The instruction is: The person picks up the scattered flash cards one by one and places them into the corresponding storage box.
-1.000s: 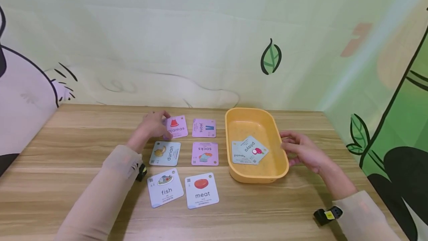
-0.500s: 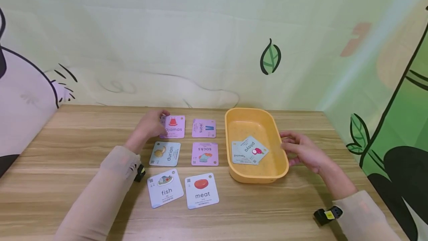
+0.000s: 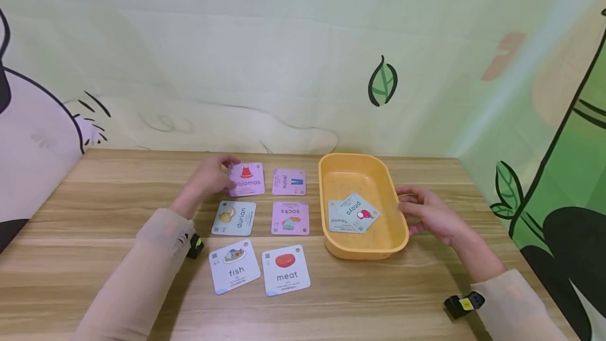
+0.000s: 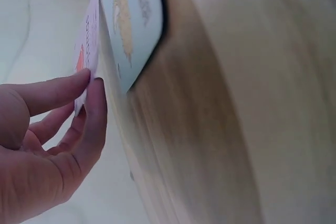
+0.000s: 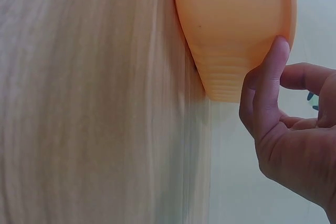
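At the back left of the cards, my left hand (image 3: 208, 175) pinches the left edge of a purple pajamas card (image 3: 249, 173). In the left wrist view, thumb and fingertips meet on that card (image 4: 88, 40), which stands tilted up beside the durian card (image 4: 131, 19). My right hand (image 3: 433, 214) touches the outer right wall of a yellow plastic basin (image 3: 333, 243). The right wrist view has its fingers (image 5: 270, 87) loosely bent, one tip against the basin's outside just below the rim. Inside the basin lie a pitaya card (image 3: 357, 209) and another pale blue card (image 3: 337, 214), overlapping.
Purple jeans (image 3: 289, 181) and socks (image 3: 290, 218) cards lie between the left hand and the basin. Nearer are the fish card (image 3: 234, 267) and meat card (image 3: 286, 270). A printed cloth backdrop (image 3: 236, 67) rises behind the wooden table's (image 3: 369, 299) far edge.
My left hand has drawn slightly left with the pajamas card, which has shifted a little left and changed its angle. The right hand and the basin have stayed put.
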Demonstrator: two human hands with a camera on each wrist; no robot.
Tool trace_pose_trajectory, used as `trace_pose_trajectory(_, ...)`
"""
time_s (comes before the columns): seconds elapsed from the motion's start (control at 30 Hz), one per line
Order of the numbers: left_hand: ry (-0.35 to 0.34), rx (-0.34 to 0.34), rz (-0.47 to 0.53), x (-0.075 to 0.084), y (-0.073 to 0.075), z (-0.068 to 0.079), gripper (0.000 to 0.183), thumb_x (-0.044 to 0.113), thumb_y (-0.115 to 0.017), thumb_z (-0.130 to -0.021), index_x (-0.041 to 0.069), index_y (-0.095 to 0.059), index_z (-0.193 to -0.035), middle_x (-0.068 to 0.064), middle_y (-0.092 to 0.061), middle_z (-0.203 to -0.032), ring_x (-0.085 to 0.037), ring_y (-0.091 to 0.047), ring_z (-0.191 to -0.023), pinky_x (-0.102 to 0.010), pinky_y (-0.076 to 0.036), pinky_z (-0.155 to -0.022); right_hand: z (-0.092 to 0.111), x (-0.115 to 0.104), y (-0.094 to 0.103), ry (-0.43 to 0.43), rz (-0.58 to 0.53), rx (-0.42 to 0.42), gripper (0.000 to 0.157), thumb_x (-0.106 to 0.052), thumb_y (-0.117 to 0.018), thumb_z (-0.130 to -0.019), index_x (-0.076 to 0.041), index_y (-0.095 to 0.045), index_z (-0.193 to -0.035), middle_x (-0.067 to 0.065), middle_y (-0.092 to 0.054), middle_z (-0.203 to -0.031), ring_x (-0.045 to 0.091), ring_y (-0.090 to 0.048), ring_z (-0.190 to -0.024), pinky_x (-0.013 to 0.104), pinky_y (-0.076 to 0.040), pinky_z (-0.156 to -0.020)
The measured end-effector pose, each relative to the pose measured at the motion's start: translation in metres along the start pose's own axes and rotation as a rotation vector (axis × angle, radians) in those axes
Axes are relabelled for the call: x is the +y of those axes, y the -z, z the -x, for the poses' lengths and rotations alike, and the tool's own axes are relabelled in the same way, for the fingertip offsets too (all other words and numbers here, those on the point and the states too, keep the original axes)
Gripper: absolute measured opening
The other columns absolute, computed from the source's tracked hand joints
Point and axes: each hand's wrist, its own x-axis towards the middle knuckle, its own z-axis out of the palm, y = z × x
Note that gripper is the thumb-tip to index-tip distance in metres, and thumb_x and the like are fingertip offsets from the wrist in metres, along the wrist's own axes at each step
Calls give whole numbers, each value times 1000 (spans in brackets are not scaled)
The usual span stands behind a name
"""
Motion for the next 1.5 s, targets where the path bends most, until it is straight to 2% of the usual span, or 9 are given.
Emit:
trace_pose_trajectory(0.13,-18,-8,46,-1,3,2,60,-12,-67,-87,-4,-52,-144,-26,-47,-142,-34,-54,-106,-32,-57,-79,0,0,0,-1,0,3,59,-11,-54,-105,10,-27,-152,32,-50,-135,22,-67,-101,36,-62,-65)
trace_pose_trajectory(0.37,-30,-19,127,1,6,6,57,-9,-67,-90,-3,-52,-144,-26,-46,-140,-25,-58,-87,-28,-57,-73,-1,-1,-1,-1,11,10,58,-11,-54,-105,10,-27,-152,32,-50,-136,22,-66,-101,37,-62,-65)
trace_pose_trajectory(0.53,-56,-30,222,4,6,8,58,-10,-68,-90,-2,-51,-146,-25,-45,-139,-29,-59,-98,-26,-59,-76,-1,-2,0,-1,15,8,58,-11,-54,-105,10,-27,-152,32,-50,-136,22,-66,-102,37,-62,-66)
trace_pose_trajectory(0.7,-61,-57,350,11,2,13,61,-14,-67,-90,1,-50,-146,-24,-44,-135,-37,-58,-109,-33,-61,-83,-1,-1,0,-7,17,9,59,-12,-54,-105,10,-26,-153,32,-50,-137,22,-66,-102,37,-62,-67)
trace_pose_trajectory(1.0,-110,-109,475,19,-6,21,63,-17,-67,-87,0,-50,-146,-24,-46,-132,-37,-61,-107,-38,-61,-83,-1,-1,1,0,12,3,58,-11,-53,-105,10,-27,-152,31,-51,-135,22,-66,-101,36,-62,-65)
trace_pose_trajectory(1.23,-146,-169,552,34,-15,30,62,-16,-67,-87,-3,-50,-145,-24,-50,-131,-34,-63,-103,-40,-61,-83,0,-1,0,1,16,5,58,-11,-54,-105,10,-27,-152,31,-52,-134,22,-66,-100,36,-62,-65)
trace_pose_trajectory(1.5,-134,-222,604,49,-31,38,60,-13,-70,-87,0,-53,-143,-21,-52,-128,-33,-64,-102,-40,-61,-83,0,0,0,3,20,6,59,-12,-54,-105,10,-27,-152,31,-52,-135,22,-66,-99,36,-62,-65)
